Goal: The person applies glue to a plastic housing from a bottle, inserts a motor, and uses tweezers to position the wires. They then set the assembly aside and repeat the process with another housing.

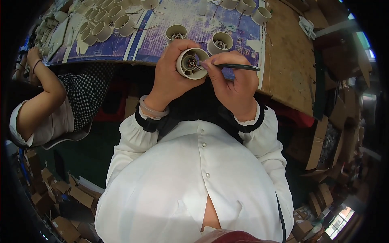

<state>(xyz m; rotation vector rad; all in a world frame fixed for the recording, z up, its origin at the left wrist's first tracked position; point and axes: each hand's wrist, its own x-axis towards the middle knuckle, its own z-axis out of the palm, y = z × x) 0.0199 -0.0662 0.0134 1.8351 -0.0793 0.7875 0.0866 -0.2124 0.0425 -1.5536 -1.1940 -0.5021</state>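
My left hand (168,73) is wrapped round a short cream plastic tube-shaped housing (181,65), its open end tilted up toward me. Inside it sits a round motor hub (191,63) with vanes around it. Pinched in my right hand (239,83) is a slim dark tool (239,66), perhaps tweezers, its thin tip reaching into the housing beside the hub. Just beyond my hands, two similar housings stand on the table, one at the left (176,32) and one at the right (221,42), both with motor parts inside.
Several more cream housings (101,30) crowd the table's far left, some trailing thin wires. Others (261,15) stand at the far right. A bare brown board (287,60) forms the table's right side. A co-worker (44,101) sits at the left. Cardboard boxes (67,229) lie around the floor.
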